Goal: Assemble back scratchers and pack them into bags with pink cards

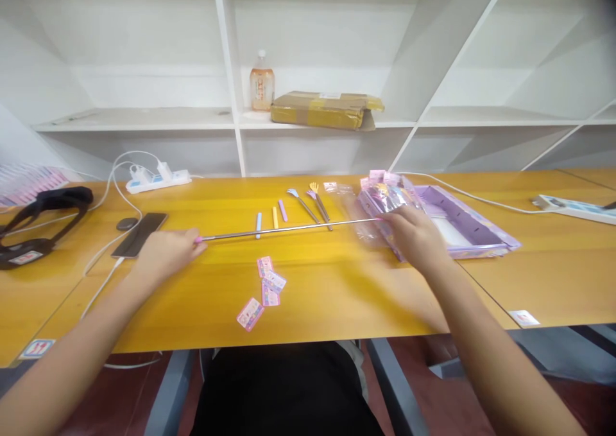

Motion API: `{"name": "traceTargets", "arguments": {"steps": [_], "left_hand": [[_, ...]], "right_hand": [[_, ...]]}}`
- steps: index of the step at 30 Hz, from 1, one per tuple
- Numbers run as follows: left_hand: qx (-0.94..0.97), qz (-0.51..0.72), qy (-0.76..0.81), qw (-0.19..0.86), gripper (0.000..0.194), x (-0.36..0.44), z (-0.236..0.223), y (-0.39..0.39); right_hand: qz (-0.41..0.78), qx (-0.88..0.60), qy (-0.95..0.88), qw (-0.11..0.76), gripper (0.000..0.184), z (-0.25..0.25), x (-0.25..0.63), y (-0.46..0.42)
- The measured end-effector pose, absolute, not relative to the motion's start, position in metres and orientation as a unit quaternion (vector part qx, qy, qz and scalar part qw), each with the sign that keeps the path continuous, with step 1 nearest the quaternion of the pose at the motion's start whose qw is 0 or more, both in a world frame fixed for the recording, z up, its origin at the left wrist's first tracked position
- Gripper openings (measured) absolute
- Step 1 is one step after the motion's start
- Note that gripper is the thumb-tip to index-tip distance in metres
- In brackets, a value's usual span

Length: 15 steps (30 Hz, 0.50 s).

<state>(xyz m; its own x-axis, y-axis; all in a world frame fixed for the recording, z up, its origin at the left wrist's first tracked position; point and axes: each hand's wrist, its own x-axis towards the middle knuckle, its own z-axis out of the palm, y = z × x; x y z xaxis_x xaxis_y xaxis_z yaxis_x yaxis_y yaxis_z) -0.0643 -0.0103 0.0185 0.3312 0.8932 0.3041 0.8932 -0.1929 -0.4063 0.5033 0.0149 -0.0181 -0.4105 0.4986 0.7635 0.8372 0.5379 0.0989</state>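
A thin telescopic back scratcher [289, 229] is stretched out level above the table, metal shaft bare, with pink at both ends. My left hand [168, 253] is closed around its left end, and my right hand [414, 234] pinches its right end; the end pieces are mostly hidden in my fingers. Behind the shaft lie several short back scratchers [303, 205] with small hand-shaped heads. Beside them are a blue stick [258, 224], a yellow stick [275, 216] and a pink-purple stick [282, 210]. Small printed cards [250, 314] lie nearer me.
A purple display box [481, 234] with plastic-wrapped packets [385, 195] lies to the right. On the left are a phone [139, 234], a black headset-like strap [48, 224] and a power strip [158, 180] with cables. Shelves behind hold a bottle [262, 86] and a taped carton [322, 110].
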Motion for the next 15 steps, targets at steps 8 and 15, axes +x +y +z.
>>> {"name": "traceTargets", "arguments": {"steps": [8,15], "left_hand": [[-0.817,0.036,-0.559,0.140,0.024,0.075,0.033,0.010],[-0.820,0.078,-0.551,0.134,0.032,0.083,0.035,0.005]], "right_hand": [[-0.249,-0.323,-0.862,0.302,0.031,-0.011,0.321,0.015],[-0.240,-0.326,-0.880,0.248,0.023,0.001,0.326,0.015]]}}
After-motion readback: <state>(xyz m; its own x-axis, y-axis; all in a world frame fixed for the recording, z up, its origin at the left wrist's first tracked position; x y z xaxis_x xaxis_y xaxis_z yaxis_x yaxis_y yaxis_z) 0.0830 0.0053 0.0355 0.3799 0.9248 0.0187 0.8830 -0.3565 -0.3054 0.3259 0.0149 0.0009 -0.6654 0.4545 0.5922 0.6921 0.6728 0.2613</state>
